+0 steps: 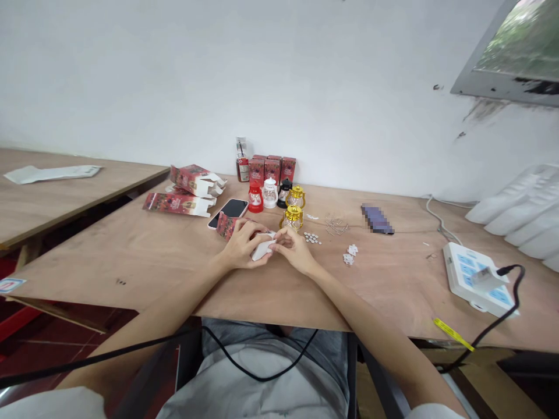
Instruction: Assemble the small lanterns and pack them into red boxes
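Observation:
My left hand (244, 245) is wrapped round a small red printed carton (225, 226), whose white end flaps face me. Thumb and fingers of my right hand (293, 250) pinch at the flap edge; the fingertips partly hide it. Just beyond my right hand stands a gold mini lantern (293, 217). Behind it are a second gold lantern (296, 196), a black lantern (284, 192), a white lantern (269, 194) and a red lantern (255, 198). A phone (229, 213) lies behind my left hand.
Flattened red cartons (179, 203) lie at left; closed cartons (272, 171) and a bottle (242, 160) stand by the wall. Button cells (311, 238), bent wires (336, 226) and white parts (350, 254) lie right. Farther right are another phone (377, 219) and a power strip (476, 276).

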